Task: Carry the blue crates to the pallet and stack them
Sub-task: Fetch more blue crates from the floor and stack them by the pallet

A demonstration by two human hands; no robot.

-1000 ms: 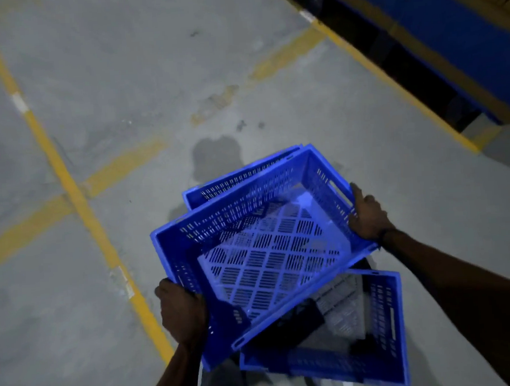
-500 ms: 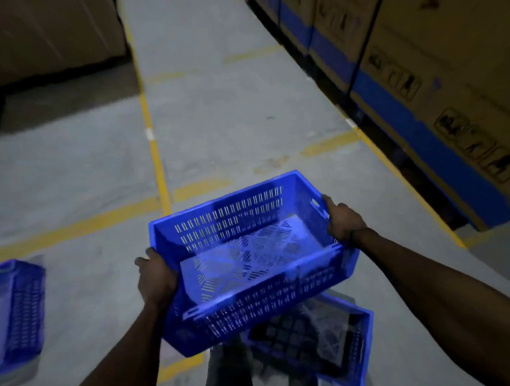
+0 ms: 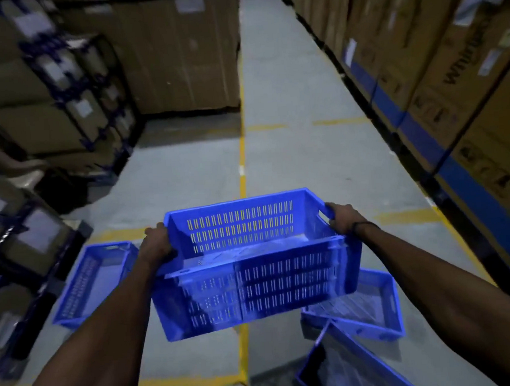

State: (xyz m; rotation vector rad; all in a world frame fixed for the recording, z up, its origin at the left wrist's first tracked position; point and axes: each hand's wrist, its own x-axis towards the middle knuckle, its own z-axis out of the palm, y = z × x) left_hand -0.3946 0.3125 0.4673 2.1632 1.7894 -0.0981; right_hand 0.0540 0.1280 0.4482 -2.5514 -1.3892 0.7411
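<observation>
The blue crate (image 3: pixel 252 270) is up off the floor at your waist, held level over the yellow aisle line (image 3: pixel 241 161). Your left hand (image 3: pixel 157 243) grips its left end and your right hand (image 3: pixel 343 218) curls into the right handle slot, both arms stretched forward. The carry looks barely begun: no pallet is in view, and three more crates lie on the floor, one at left (image 3: pixel 92 280), two at right (image 3: pixel 371 308) (image 3: pixel 348 369).
</observation>
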